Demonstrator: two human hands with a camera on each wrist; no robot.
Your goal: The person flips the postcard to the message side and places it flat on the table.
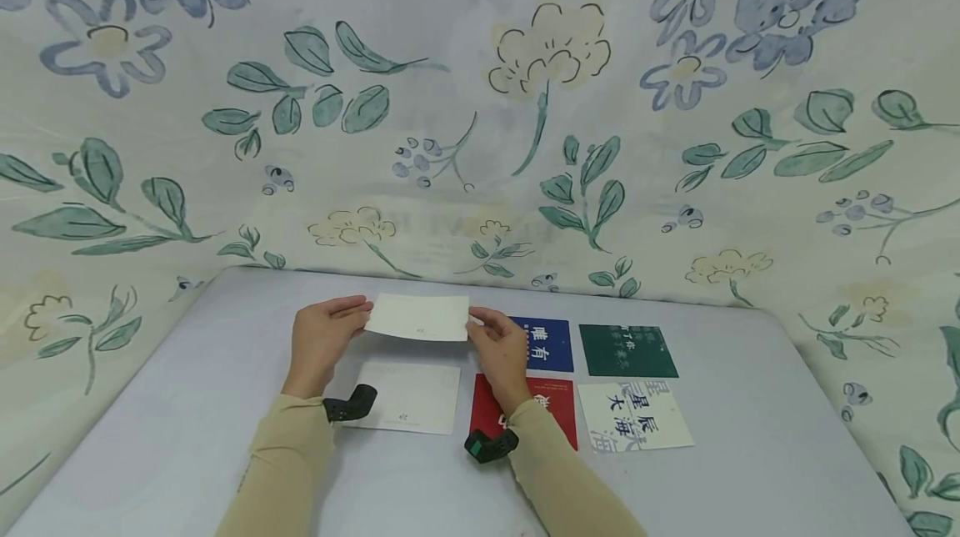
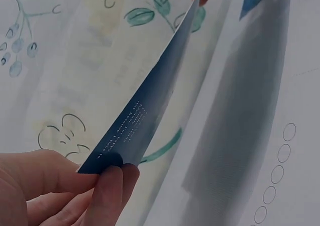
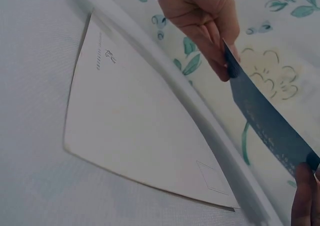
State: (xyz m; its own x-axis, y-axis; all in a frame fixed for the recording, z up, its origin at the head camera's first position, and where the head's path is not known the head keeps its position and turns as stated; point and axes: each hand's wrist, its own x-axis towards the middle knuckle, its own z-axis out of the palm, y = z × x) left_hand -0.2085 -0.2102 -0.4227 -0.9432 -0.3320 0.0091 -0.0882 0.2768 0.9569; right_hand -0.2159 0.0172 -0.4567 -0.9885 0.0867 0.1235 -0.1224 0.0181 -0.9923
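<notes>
Both hands hold a postcard above the table, its white side facing the head camera. In the left wrist view the postcard's other side is dark blue with small white lettering. The left hand pinches its left edge between thumb and fingers. At the opposite edge, the right hand pinches it the same way. Beneath, a second postcard lies white side up on the table; in the right wrist view that white card shows a small stamp box and a printed mark.
Right of the hands lie a blue card, a green card, a red card partly covered by the right forearm, and a white card with blue characters. A floral cloth hangs behind the white table.
</notes>
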